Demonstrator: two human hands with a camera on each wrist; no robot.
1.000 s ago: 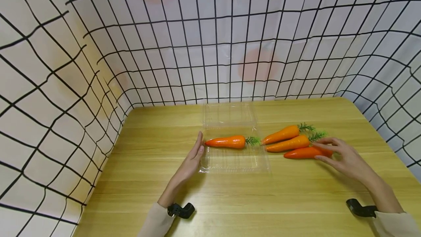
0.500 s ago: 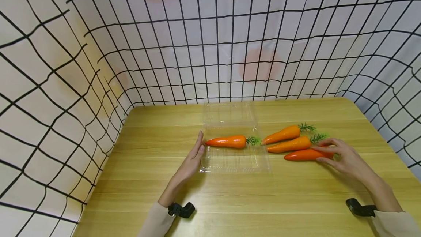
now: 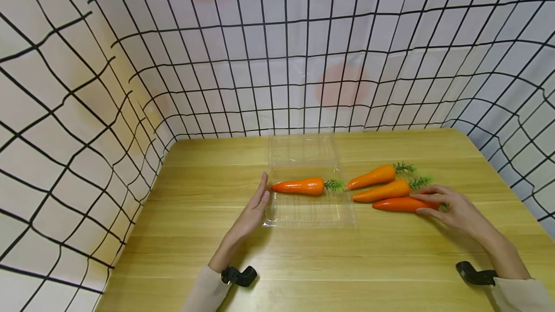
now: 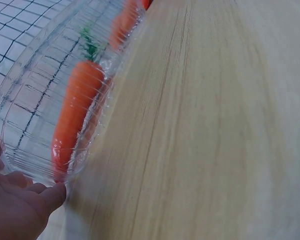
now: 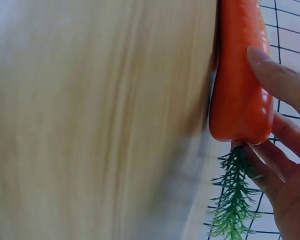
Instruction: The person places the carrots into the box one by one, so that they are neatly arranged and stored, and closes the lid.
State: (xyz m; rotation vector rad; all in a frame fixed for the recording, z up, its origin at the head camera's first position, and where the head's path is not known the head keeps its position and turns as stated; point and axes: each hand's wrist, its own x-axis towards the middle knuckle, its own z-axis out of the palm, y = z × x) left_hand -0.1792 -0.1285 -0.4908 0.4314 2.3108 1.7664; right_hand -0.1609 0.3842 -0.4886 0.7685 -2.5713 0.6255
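Note:
A clear plastic clamshell container [image 3: 303, 213] lies with its lid [image 3: 301, 149] folded back on the table. One orange carrot [image 3: 299, 187] with a green top lies across its base, tip to the left. Against the container's left end rests my left hand [image 3: 249, 213], its fingers fairly straight. At the right, my right hand [image 3: 459, 211] pinches a redder carrot [image 3: 396, 204] near its thick end, thumb on the near side. The right wrist view shows the thumb on this carrot [image 5: 240, 85] and its leafy top [image 5: 232, 195] hanging free below the fingers.
Two more orange carrots, a far one [image 3: 373, 177] and a nearer one [image 3: 383, 190], lie just behind the held carrot, tips close to the container's right edge. Black wire grid panels [image 3: 303, 76] enclose the wooden table [image 3: 321, 264] at the back and sides.
The fingers of my right hand have drawn closer around the redder carrot, which has shifted very slightly. My left hand and the container have stayed in place.

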